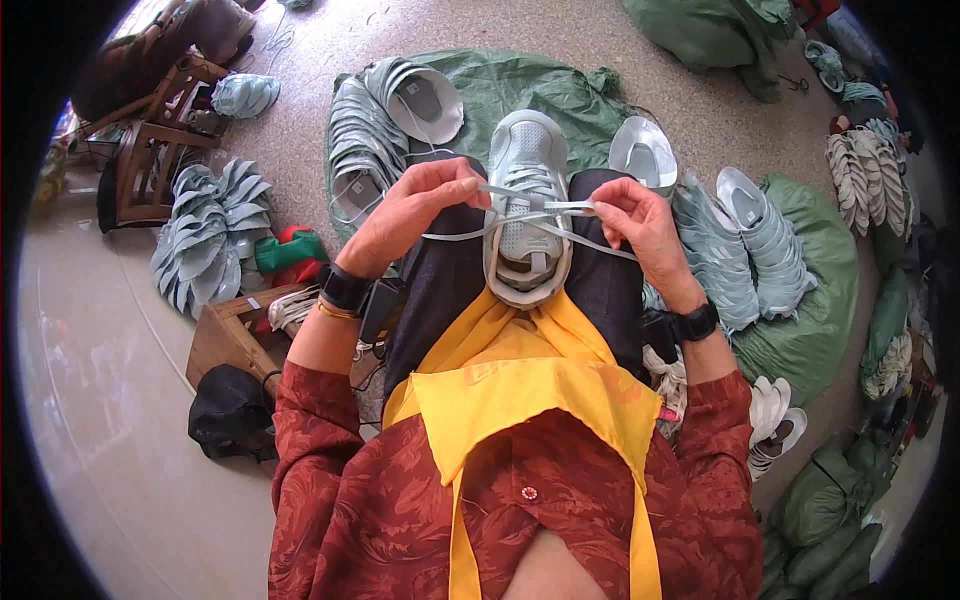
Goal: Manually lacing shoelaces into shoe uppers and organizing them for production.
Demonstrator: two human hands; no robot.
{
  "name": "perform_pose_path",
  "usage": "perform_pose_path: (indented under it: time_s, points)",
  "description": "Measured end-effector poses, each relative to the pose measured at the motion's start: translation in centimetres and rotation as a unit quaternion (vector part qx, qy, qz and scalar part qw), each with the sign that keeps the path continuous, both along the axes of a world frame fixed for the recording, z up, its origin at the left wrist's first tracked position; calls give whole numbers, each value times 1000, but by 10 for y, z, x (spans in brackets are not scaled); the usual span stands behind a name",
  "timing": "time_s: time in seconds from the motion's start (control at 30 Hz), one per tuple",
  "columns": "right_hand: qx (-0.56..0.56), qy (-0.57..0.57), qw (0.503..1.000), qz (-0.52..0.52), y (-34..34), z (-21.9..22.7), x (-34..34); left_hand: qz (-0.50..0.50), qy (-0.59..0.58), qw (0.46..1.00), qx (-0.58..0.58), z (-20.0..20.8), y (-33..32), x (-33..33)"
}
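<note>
A pale grey-green sneaker (528, 150) sits between my knees, its toe pointing away from me and its heel opening nearest. Flat pale shoelaces (455, 237) run through its eyelets and cross over the tongue. From the left, my left hand (437, 193) pinches one part of the lace between thumb and fingertips. My right hand (640, 225) grips another part, which looks doubled like a loop, on the opposite side. The lace is stretched between both hands above the shoe. Loose ends stick out to either side, below my fingers.
Nested shoe uppers stand in stacks at the far left (365, 135) and at the right (775, 250), on green sacks (820, 290). More uppers pile up at the left (210, 235). Beside my left arm are a wooden box (225, 345) and a black bag (230, 410).
</note>
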State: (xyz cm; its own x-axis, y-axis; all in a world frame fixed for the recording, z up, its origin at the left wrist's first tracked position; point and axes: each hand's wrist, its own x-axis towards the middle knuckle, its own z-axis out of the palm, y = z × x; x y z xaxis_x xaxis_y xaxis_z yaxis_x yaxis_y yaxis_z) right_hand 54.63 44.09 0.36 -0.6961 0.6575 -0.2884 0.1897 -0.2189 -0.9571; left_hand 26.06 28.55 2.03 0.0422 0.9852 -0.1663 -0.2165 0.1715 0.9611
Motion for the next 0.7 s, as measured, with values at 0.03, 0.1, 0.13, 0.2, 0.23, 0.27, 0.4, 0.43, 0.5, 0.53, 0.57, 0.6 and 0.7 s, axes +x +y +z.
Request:
perform_pose_path:
  time_s: [0.03,0.1,0.13,0.2,0.23,0.27,0.4,0.43,0.5,0.53,0.57,0.6,0.7]
  points:
    - [21,-18,1000,-3,-3,1,3,2,0,1000,-5,0,-2,-1]
    - [46,-105,993,20,-8,10,8,6,1,1000,-14,-1,-5,-1]
    - [58,-149,987,33,-12,18,11,11,7,1000,-15,-3,-7,-1]
    - [73,-173,981,53,-20,28,12,18,17,1000,-16,-5,-8,-1]
    - [70,-185,978,69,-22,29,13,22,17,999,-17,-3,-8,0]
    - [66,-197,975,84,-23,30,15,27,18,999,-18,-1,-8,2]
    - [173,-135,972,82,-15,14,24,47,-7,999,-12,-6,-7,8]
    - [169,-128,974,79,-13,14,28,50,-7,999,-9,-9,-7,9]
    - [162,-114,977,74,-9,17,35,55,-9,998,-4,-13,-6,12]
    - [161,-114,978,72,-8,19,39,57,-8,998,0,-17,-7,14]
    - [160,-113,978,69,-7,22,42,59,-8,998,4,-21,-7,15]
    - [159,-113,979,66,-6,24,46,61,-9,998,9,-25,-7,16]
    - [116,-143,979,84,1,30,65,77,84,993,-15,-37,-4,24]
